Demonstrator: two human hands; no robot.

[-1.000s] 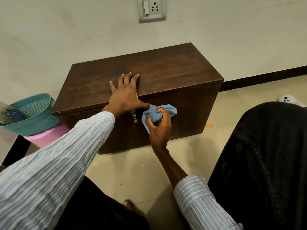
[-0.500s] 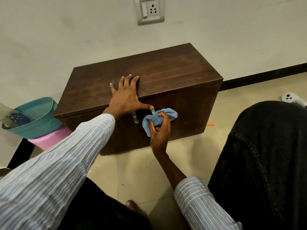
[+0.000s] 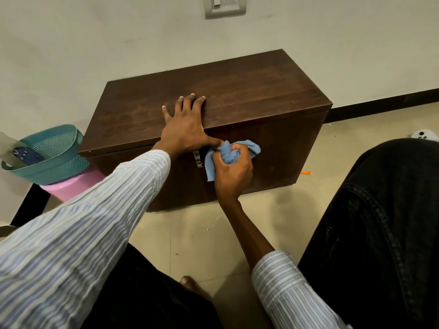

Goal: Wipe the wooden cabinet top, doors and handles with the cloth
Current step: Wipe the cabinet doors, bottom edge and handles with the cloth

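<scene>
A low dark wooden cabinet stands on the floor against the wall. My left hand lies flat on its top near the front edge, fingers spread, thumb hanging over the door. My right hand is bunched around a light blue cloth and presses it against the cabinet front, just right of a metal handle. The cloth covers the spot where the second handle showed half a second ago.
A teal mesh basket with a dark phone in it sits on a pink stool left of the cabinet. A white controller and a small orange scrap lie on the tiled floor at right. My dark-trousered knee fills the right foreground.
My right hand has kept rubbing the cloth over the handle area on the cabinet front, shifting slightly and covering the right handle. My left hand has stayed on the top.
</scene>
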